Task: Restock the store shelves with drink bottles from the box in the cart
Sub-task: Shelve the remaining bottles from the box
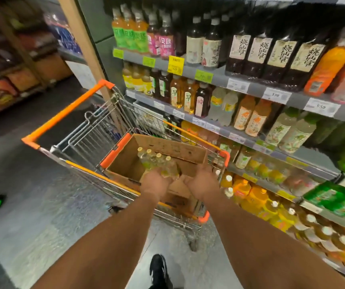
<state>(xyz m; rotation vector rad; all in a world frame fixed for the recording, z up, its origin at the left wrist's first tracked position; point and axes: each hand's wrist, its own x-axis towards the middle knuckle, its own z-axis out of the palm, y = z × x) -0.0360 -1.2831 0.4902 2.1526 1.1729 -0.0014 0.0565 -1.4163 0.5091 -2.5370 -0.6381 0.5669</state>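
An open cardboard box (163, 146) sits in the orange-trimmed wire cart (67, 113). Several pale yellow drink bottles (157, 160) with yellow caps stand tilted inside it. My left hand (155, 182) reaches into the box, back of the hand up, and its fingers curl down around the body of a bottle. My right hand (201, 181) is inside the box at its right side, next to the bottles and the box wall; its fingers are hidden. The store shelves (238, 80) rise to the right, packed with drink bottles.
The cart stands close against the shelves. Orange bottles (248, 195) fill the low shelf beside my right forearm. My black shoe (159, 270) is on the grey floor behind the cart. More stocked racks (11, 84) line the far left across the aisle.
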